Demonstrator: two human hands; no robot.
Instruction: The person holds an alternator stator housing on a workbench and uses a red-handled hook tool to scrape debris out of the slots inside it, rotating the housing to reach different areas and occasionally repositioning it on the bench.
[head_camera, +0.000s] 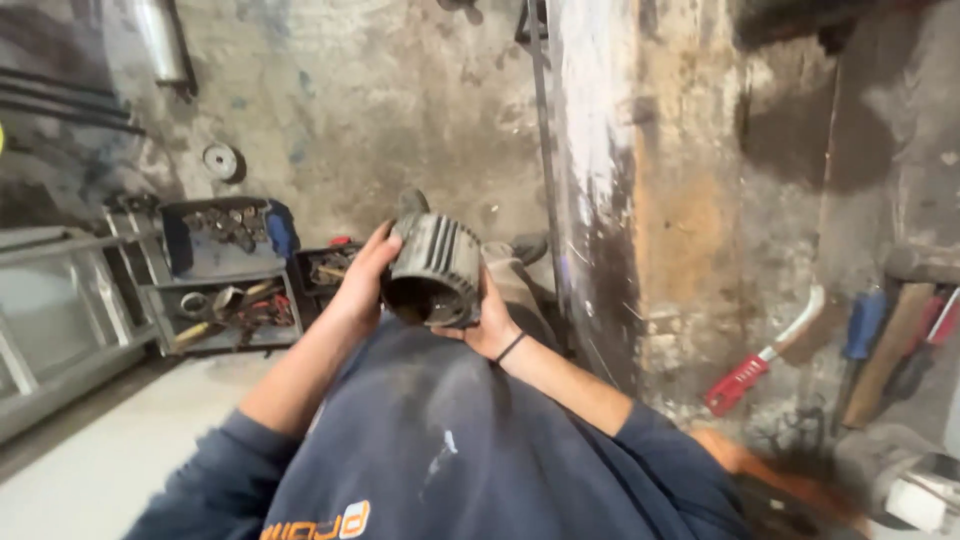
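Both my hands hold a dark, ribbed, cylindrical metal housing (435, 265) in front of my blue sweater. Its open hollow end faces toward me. My left hand (360, 280) grips its left side with the fingers over the top edge. My right hand (495, 325), with a black band on the wrist, supports it from the lower right. Part of the housing's far end is hidden behind the hands.
A metal shelf rack (225, 300) with wrenches and small parts stands at the left, beside a grey metal frame (60, 320). A worn pillar (600, 200) rises right of centre. A red-handled tool (745, 375) and several other handled tools (890, 340) lie at the right.
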